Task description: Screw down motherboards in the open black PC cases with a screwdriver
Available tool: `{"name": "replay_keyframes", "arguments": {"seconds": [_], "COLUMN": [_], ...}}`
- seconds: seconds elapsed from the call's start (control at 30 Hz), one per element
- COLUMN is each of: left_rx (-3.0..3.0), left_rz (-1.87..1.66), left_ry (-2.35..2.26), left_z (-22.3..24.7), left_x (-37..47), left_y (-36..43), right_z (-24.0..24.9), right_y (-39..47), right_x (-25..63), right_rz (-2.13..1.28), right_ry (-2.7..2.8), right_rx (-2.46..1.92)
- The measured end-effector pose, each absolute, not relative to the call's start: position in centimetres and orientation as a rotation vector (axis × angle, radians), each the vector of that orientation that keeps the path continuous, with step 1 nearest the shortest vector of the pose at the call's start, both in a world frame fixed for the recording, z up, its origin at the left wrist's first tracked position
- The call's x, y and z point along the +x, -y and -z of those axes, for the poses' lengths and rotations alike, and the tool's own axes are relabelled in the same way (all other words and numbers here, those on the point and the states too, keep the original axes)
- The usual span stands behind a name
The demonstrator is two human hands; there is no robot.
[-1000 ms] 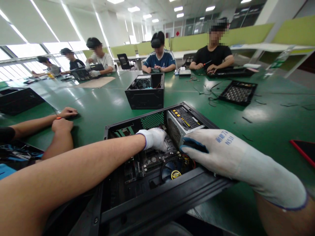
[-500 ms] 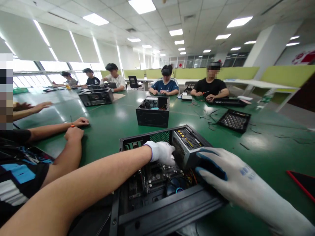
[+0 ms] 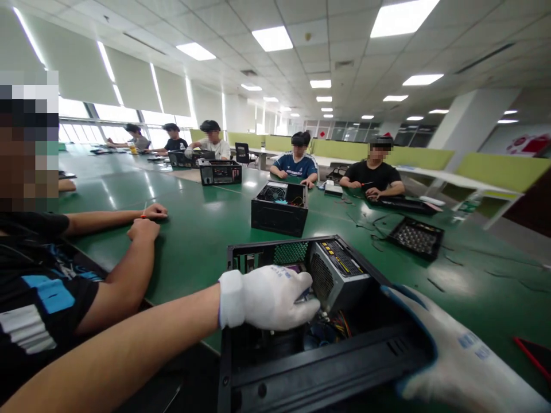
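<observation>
A black computer case (image 3: 327, 367) lies open on the green table, tilted toward me. Inside it, a grey power supply (image 3: 340, 269) with a black and yellow label sits at the back right. My left hand (image 3: 279, 298), in a white glove, is over the inside of the case beside the power supply; its fingers are pinched together, and what they hold is too small to name. My right hand (image 3: 439, 350), in a white and blue glove, grips the right end of the case. Coloured wires (image 3: 342, 324) show below the power supply.
A second case (image 3: 279, 215) stands behind, a third (image 3: 220, 172) farther left. A black tray (image 3: 415, 237) and loose cables lie at the right. A co-worker's hand (image 3: 144, 229) with a screwdriver rests at the left. People sit across the table.
My left hand has lifted and come nearer, its fingers now closed. My right hand has moved from beside the power supply down to the case's right end. The view has shifted.
</observation>
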State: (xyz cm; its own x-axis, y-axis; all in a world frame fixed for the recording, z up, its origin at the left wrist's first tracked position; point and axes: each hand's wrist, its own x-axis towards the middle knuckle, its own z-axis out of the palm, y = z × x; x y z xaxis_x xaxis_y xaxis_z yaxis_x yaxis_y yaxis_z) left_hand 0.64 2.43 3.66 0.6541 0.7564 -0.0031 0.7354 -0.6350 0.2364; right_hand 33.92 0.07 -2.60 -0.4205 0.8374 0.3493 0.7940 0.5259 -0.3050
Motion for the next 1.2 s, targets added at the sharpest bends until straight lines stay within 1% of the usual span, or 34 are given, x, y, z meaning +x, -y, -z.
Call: {"name": "replay_keyframes", "arguments": {"seconds": [0.1, 0.13, 0.27, 0.37, 0.47, 0.57, 0.7, 0.8, 0.9, 1.03, 1.2], "left_rx": [2.676, 2.679, 2.766, 2.769, 2.643, 2.465, 2.401, 2.337, 2.276, 2.279, 2.279], "left_rz": [-0.338, -0.394, -0.65, -0.888, -0.998, -1.002, -0.765, -0.733, -0.741, -0.859, -0.958], "left_ry": [-1.196, -1.21, -1.276, -1.326, -1.384, -1.509, -1.445, -1.522, -1.633, -1.674, -1.631], "left_z": [-4.4, -4.6, -4.9, -3.8, -1.1, 3.1, 8.8, 11.9, 14.1, 16.1, 16.8], "left_x": [-2.0, -3.0, -7.3, -8.9, -7.9, -4.9, -1.6, -1.8, -3.6, -5.1, -4.9], "left_y": [0.1, 1.0, 4.6, 6.8, 7.8, 6.4, 2.0, -0.5, -1.1, -0.5, -0.4], "right_z": [2.2, 2.1, 1.9, 2.3, 2.8, 2.7, 2.2, 2.4, 3.0, 3.9, 3.7], "right_y": [-1.4, -2.1, -5.9, -9.5, -13.1, -16.2, -18.9, -20.0, -21.1, -24.6, -30.5], "right_x": [31.3, 30.1, 24.2, 18.9, 12.7, 6.5, 1.7, 2.3, 5.2, 9.2, 11.6], "right_rz": [-0.308, -0.322, -0.27, -0.209, -0.166, -0.189, -0.322, -0.378, -0.348, -0.195, 0.025], "right_ry": [2.324, 2.325, 2.346, 2.362, 2.355, 2.377, 2.412, 2.47, 2.49, 2.424, 2.354], "right_rx": [-1.332, -1.338, -1.301, -1.315, -1.351, -1.323, -1.223, -1.104, -1.086, -1.335, -1.61]}}
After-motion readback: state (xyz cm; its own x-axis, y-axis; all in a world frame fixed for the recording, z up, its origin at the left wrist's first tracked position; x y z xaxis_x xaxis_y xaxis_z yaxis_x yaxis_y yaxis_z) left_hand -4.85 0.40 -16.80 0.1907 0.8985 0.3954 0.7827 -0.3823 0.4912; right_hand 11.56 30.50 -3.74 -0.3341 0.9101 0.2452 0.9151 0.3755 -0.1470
